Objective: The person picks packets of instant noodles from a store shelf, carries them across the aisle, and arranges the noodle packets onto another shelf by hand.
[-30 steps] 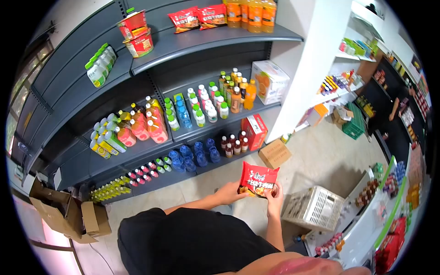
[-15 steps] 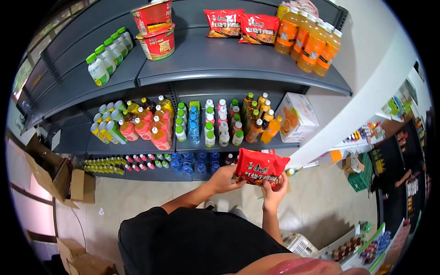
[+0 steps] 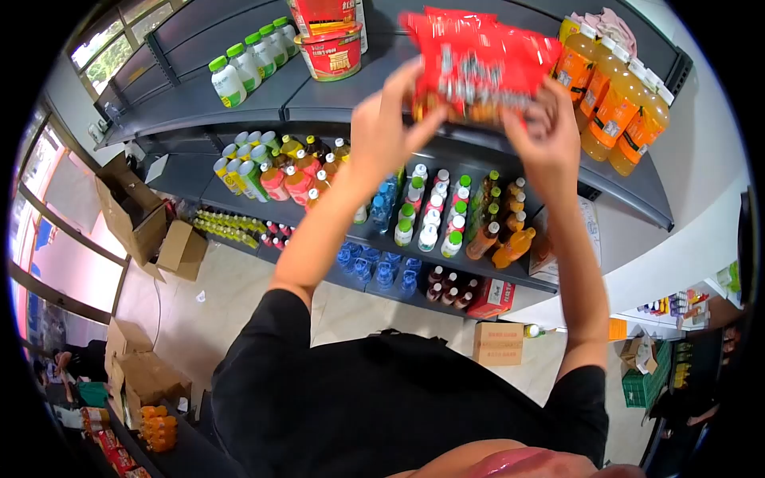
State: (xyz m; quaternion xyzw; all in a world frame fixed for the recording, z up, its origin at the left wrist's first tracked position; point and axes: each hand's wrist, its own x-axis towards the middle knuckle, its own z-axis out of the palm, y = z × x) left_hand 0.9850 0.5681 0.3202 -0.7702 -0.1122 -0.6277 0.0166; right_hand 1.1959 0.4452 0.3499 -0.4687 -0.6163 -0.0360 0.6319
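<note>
Between my two hands is a red packet of instant noodles (image 3: pixel 482 72), raised to the top shelf and slightly blurred. My left hand (image 3: pixel 386 123) grips its left side, thumb near the lower edge. On the other side, my right hand (image 3: pixel 550 131) has its fingers curled on the lower right corner. Part of another red packet (image 3: pixel 462 13) shows behind the held one; the rest is hidden. Red noodle tubs (image 3: pixel 331 56) are stacked to the left of my hands, and orange-labelled drink bottles (image 3: pixel 610 95) stand close on the right.
White green-capped bottles (image 3: pixel 239 68) line the left of the top shelf (image 3: pixel 358 99). Drink bottles (image 3: pixel 430 207) and a carton (image 3: pixel 586 231) fill the shelf below. A brown box (image 3: pixel 498 342) sits on the floor, with opened cardboard boxes (image 3: pixel 131 211) at left.
Both hands have lifted the noodle packet from in front of the lower shelves up to the top shelf, before the packets there. The view has shifted too.
</note>
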